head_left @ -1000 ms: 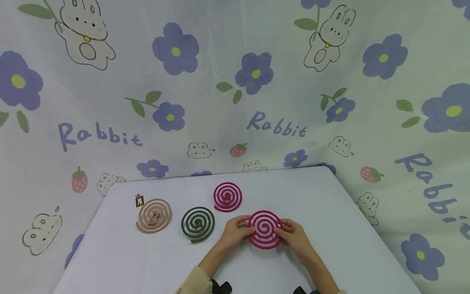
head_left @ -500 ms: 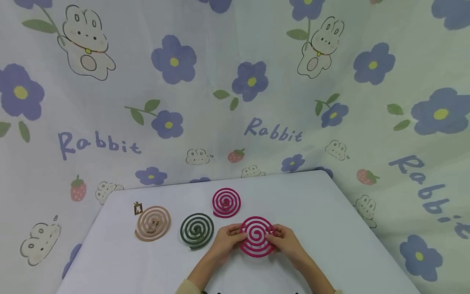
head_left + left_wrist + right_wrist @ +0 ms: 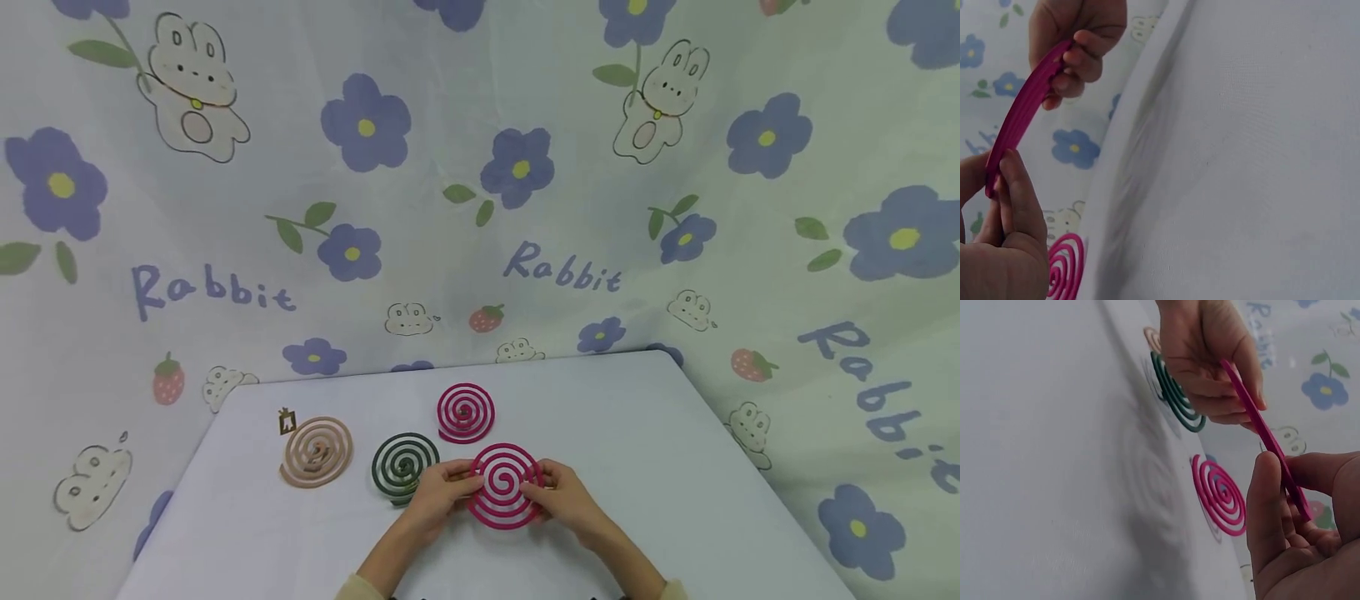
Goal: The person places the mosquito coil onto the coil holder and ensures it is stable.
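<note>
Both hands hold a pink mosquito coil (image 3: 504,478) up off the table, tilted so its flat side faces the head view. My left hand (image 3: 439,495) pinches its left edge and my right hand (image 3: 566,498) its right edge, thumbs in front. The wrist views show this coil (image 3: 1024,112) almost edge-on, a shadow of it lying on the cloth in the right wrist view. A second pink coil (image 3: 465,412) lies farther back. Left of it lies a dark green coil (image 3: 405,467), its near right edge hidden behind my left hand.
A tan coil (image 3: 318,452) lies on the left of the white-covered table (image 3: 675,467). Beside it is a small gold, frame-shaped piece (image 3: 287,422). Behind and to the right hangs a curtain (image 3: 450,275) printed with rabbits and flowers.
Both hands have carried the held pink coil leftward, toward the green coil, keeping the same pinch. The head view has tilted slightly upward. The coils on the table have stayed in place.
</note>
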Tool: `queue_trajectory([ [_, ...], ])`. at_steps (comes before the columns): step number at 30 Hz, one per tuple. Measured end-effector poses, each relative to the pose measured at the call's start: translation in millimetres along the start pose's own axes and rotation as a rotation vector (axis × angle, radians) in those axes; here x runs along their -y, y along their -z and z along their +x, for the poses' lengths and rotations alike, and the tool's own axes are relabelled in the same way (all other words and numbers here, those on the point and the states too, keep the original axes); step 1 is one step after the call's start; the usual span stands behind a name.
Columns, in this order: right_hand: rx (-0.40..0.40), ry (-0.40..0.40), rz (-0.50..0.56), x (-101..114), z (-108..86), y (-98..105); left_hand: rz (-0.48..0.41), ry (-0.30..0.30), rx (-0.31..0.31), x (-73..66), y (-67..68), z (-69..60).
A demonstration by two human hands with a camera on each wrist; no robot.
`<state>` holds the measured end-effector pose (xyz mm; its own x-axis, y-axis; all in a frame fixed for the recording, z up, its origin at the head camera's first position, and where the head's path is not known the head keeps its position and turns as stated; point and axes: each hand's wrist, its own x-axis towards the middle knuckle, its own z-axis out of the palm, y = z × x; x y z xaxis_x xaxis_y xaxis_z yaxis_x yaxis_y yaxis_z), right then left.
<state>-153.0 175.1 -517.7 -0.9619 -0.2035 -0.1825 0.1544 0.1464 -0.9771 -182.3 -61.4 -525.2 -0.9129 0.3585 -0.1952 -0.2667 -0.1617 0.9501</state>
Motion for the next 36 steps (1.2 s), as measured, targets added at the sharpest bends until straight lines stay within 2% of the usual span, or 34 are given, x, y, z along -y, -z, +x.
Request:
queue_trajectory([
  [14, 0.025, 0.018, -0.067, 13.8, 11.7, -29.1, 0.048, -0.021, -0.027, -12.8, 27.2, -18.2],
  [25, 0.063, 0.037, -0.082, 21.6, 22.4, -57.5, 0.058, -0.039, -0.098, -19.5, 45.0, -34.8],
  [36, 0.128, 0.076, -0.09, 26.2, 33.0, -76.2, 0.058, -0.041, -0.181, -22.5, 61.9, -46.1],
])
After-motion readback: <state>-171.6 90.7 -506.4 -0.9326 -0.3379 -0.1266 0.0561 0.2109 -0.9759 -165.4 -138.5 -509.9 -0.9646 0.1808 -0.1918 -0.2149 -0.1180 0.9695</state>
